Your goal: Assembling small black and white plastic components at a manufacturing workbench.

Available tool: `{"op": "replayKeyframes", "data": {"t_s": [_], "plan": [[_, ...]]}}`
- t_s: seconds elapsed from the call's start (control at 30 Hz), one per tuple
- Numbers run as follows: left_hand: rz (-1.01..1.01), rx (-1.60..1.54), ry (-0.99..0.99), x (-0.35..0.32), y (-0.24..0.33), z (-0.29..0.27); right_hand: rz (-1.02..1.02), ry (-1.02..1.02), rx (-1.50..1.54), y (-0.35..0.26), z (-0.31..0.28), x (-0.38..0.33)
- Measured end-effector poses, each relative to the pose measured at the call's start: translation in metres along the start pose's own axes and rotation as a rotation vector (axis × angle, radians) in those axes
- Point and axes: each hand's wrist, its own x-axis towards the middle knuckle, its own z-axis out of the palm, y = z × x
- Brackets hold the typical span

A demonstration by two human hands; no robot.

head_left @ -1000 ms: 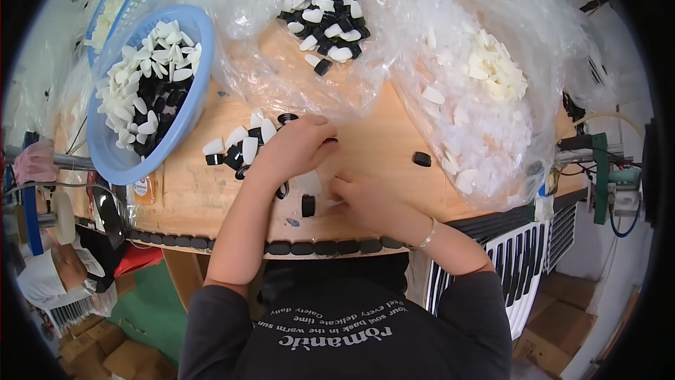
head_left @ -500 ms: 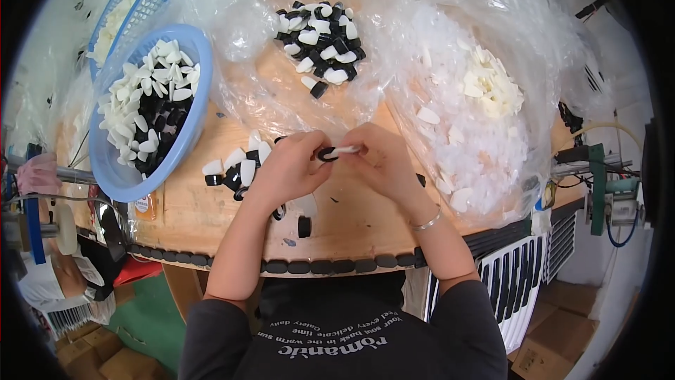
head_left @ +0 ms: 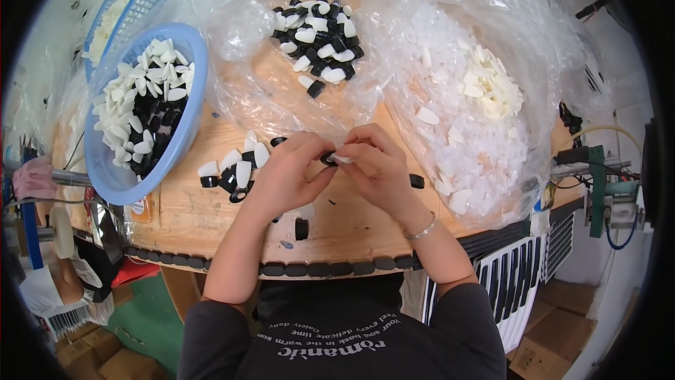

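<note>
Both hands meet over the middle of the wooden tabletop (head_left: 211, 215). The left hand (head_left: 285, 176) is pinched shut on a small black ring (head_left: 328, 158), and the right hand (head_left: 376, 169) grips a little white piece (head_left: 344, 159) pressed right against it. Just left of the hands there's a loose clump of black and white parts (head_left: 232, 169). A blue basket (head_left: 151, 116) full of the same stuff sits farther left, and clear plastic bags (head_left: 478, 99) are behind.

Table: round wooden top (head_left: 211, 218), dark studs along its near edge.
Covering: clear plastic sheeting (head_left: 232, 0) over the far half.
Floor: cardboard boxes (head_left: 562, 338) at right, green sheet (head_left: 140, 317) at left.
Light: bright, even.
</note>
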Motion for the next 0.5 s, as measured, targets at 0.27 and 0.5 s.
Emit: {"op": "replayKeyframes", "data": {"t_s": [0.27,0.5], "plan": [[0.037,0.015,0.017,0.002,0.003,0.0,0.031,-0.164,0.188,0.011,-0.002,0.0],[-0.141,-0.304,0.208,-0.002,-0.001,0.014,0.536,-0.09,0.675,0.009,-0.003,-0.003]]}}
